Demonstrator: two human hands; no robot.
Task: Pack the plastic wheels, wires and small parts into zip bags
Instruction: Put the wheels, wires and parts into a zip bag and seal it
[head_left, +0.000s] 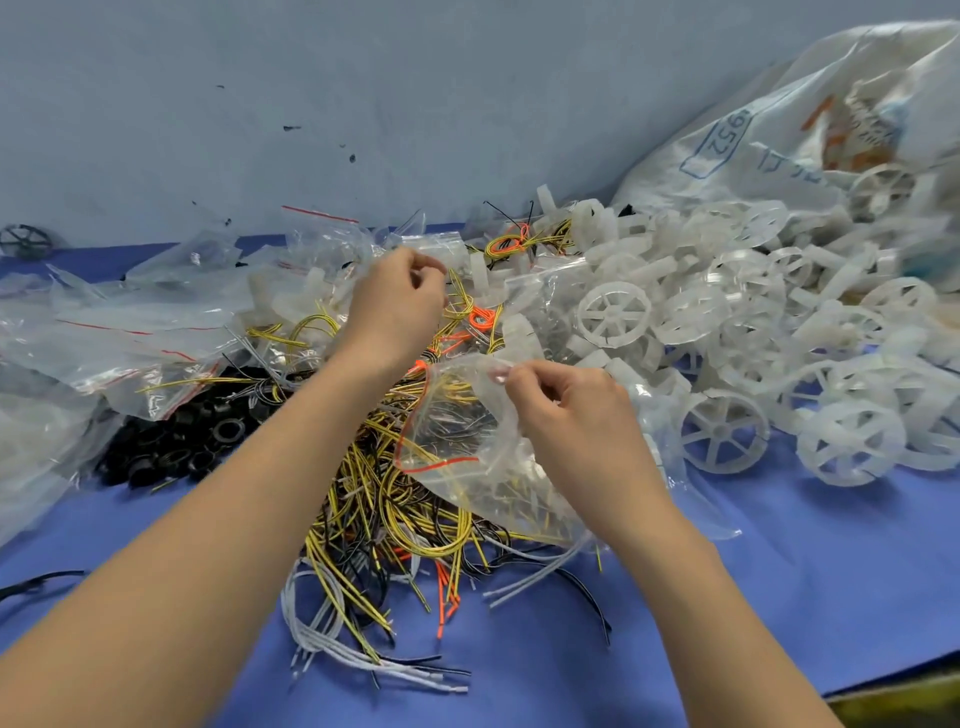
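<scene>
Right hand (566, 410) pinches zip bag (452, 447) rim so its mouth gapes for loading. Left hand (397, 306) curls over wires (395, 499), likely picking; its hold is unclear.

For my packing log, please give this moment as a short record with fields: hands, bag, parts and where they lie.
left hand: fingers curled over the wires; grip unclear
right hand: pinches the zip bag at its upper edge
zip bag: clear, red seal line, held above the wires
wheels: white, heaped on the right
black rings: heap on the left
surface: blue table cover
</scene>
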